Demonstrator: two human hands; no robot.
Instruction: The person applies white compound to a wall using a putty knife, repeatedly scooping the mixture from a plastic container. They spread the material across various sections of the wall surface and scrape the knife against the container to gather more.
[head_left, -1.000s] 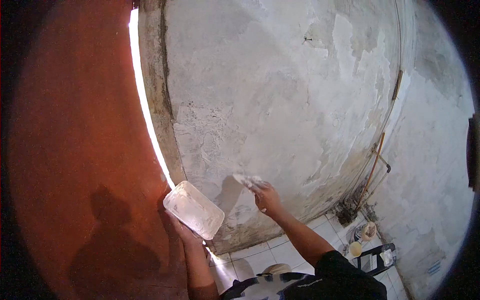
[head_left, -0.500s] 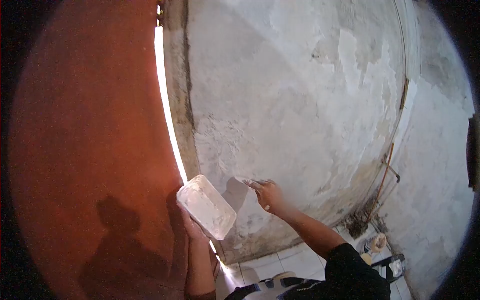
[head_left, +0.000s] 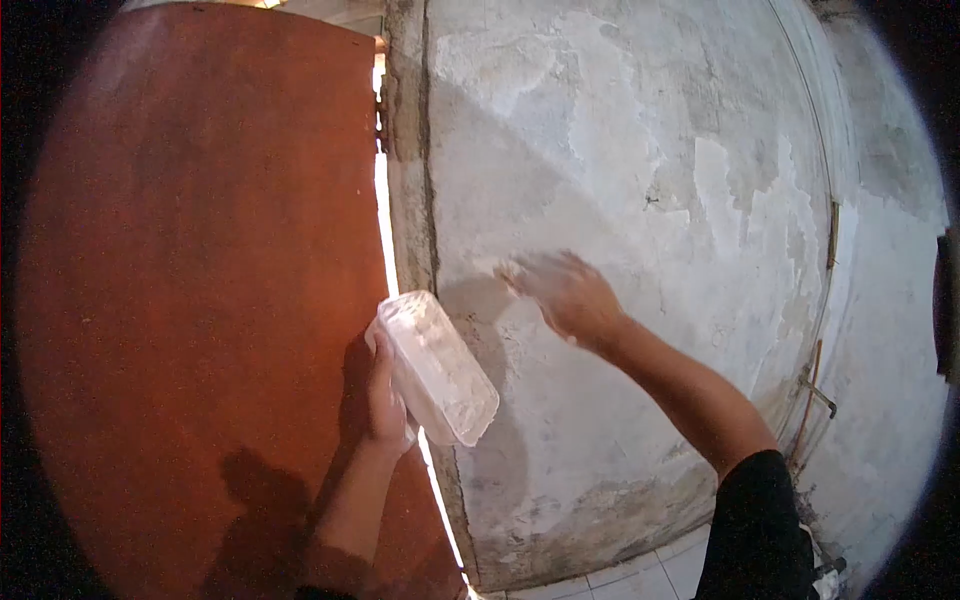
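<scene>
Since the earlier frame your left grip (head_left: pixel 384 398), grasping the tub (head_left: pixel 445 372), had climbed, and your right grip (head_left: pixel 577 298) further. The tub lay nearer, its long axis slanting from upper left to lower right, down-left of the right grip, whose hold I couldn't tell for blur. The wall (head_left: pixel 620 430) stood beyond.

I see tub (head_left: pixel 445 375) cloudy white, streaked; wall (head_left: pixel 650 255) grey, patchy white blotches; door (head_left: pixel 220 260) rust-red; sleeve (head_left: pixel 757 530) black; floor tiles (head_left: pixel 640 582) white.
</scene>
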